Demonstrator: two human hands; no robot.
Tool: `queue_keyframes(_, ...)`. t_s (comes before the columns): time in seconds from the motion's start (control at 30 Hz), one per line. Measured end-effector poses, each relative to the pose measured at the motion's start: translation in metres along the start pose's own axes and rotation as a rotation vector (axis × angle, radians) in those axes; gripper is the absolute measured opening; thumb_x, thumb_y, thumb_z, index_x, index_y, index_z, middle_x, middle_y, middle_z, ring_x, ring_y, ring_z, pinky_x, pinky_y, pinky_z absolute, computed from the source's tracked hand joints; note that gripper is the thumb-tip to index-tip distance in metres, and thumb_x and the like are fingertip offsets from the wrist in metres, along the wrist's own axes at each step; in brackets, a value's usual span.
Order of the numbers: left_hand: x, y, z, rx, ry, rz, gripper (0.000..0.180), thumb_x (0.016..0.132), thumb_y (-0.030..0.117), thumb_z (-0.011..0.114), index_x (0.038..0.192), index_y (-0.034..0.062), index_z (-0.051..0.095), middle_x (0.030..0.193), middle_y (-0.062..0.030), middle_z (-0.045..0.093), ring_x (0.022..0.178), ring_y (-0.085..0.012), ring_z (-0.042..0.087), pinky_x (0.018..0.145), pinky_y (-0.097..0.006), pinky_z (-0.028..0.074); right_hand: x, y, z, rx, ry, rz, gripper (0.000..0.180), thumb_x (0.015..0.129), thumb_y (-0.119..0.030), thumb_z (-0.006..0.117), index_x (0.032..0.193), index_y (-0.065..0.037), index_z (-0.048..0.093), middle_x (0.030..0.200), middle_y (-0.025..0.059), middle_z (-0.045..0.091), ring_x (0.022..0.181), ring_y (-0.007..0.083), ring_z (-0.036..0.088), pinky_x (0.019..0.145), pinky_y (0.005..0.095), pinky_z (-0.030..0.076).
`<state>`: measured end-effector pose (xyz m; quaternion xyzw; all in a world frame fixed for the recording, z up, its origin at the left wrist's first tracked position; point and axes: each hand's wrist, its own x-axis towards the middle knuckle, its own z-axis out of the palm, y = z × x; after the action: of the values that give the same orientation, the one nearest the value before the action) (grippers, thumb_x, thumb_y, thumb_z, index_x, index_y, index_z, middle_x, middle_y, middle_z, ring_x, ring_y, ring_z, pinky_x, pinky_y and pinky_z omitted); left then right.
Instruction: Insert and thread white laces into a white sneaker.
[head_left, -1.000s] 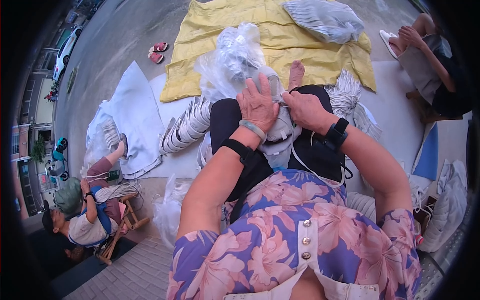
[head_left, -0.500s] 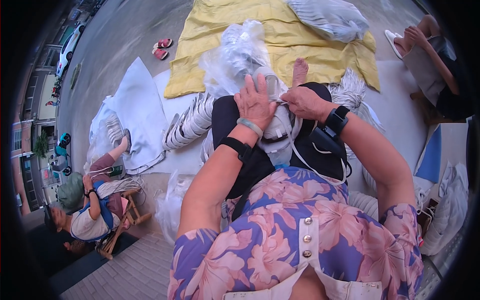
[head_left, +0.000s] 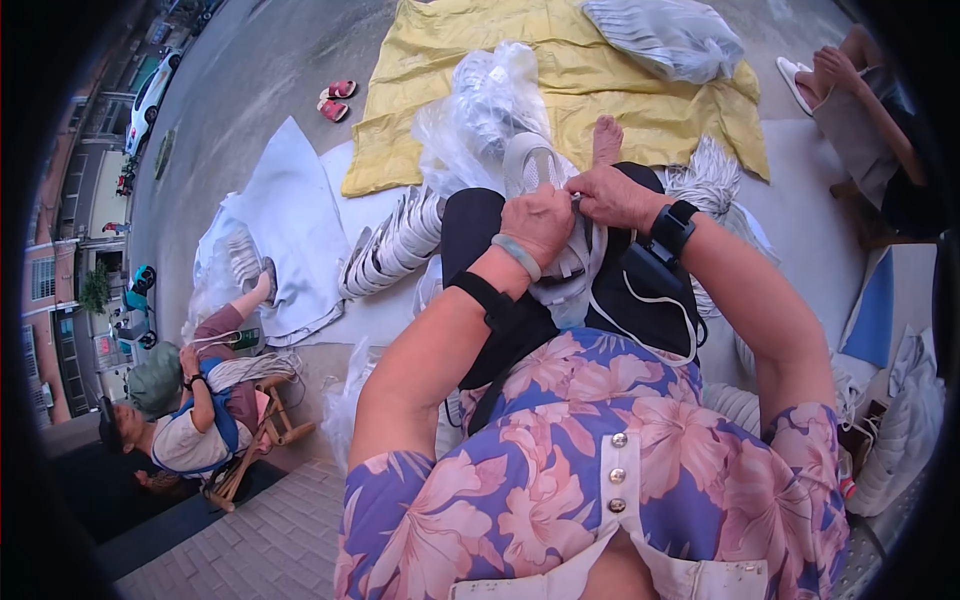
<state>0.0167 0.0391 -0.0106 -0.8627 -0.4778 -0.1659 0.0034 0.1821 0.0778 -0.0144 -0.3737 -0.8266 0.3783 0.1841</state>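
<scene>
A whitish-grey mesh shoe upper (head_left: pixel 530 165) lies between my knees, its rounded end pointing away from me. My left hand (head_left: pixel 540 222) is closed on the edge of the upper, with its fingertips hidden against it. Right beside it, the fingers of my right hand (head_left: pixel 612 197) pinch a white shoelace at the edge of the upper. The two hands' fingertips nearly meet. A long loop of the shoelace (head_left: pixel 640 302) hangs from there over my dark trousers.
Stacked shoe uppers (head_left: pixel 395 245) lie left of my knee. A bundle of white laces (head_left: pixel 708 180) is at the right. Bagged uppers (head_left: pixel 490 95) rest by a yellow sheet (head_left: pixel 620 110). One person (head_left: pixel 200 430) sits at left, another (head_left: pixel 865 130) at far right.
My left hand, spread flat over the upper before, has curled closed and drawn nearer to me, beside the right fingers. My right hand stays at the upper's edge with the lace.
</scene>
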Motion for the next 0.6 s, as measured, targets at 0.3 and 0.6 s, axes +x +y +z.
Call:
queue_keyframes(0.3, -0.001, -0.002, 0.006, 0.133, -0.070, 0.061, 0.010, 0.078, 0.013, 0.053, 0.071, 0.0065, 0.056, 0.067, -0.0118, 0.057, 0.055, -0.0280, 0.061, 0.044, -0.037, 0.048, 0.006, 0.002, -0.012, 0.279, -0.186, 0.089, 0.030, 0.069, -0.004, 0.047, 0.092, 0.002, 0.063, 0.061, 0.0060, 0.055, 0.058, 0.0137, 0.049, 0.056, 0.0282, 0.042)
queue_keyframes(0.6, 0.003, 0.001, 0.005, 0.170, -0.104, 0.115, 0.005, 0.076, 0.008, 0.051, 0.074, 0.0051, 0.055, 0.068, -0.0130, 0.057, 0.057, -0.0284, 0.062, 0.046, -0.037, 0.049, 0.006, 0.008, -0.014, 0.350, -0.178, 0.131, 0.020, 0.067, -0.008, 0.052, 0.080, 0.000, 0.064, 0.060, 0.0119, 0.059, 0.058, 0.0179, 0.054, 0.056, 0.0315, 0.044)
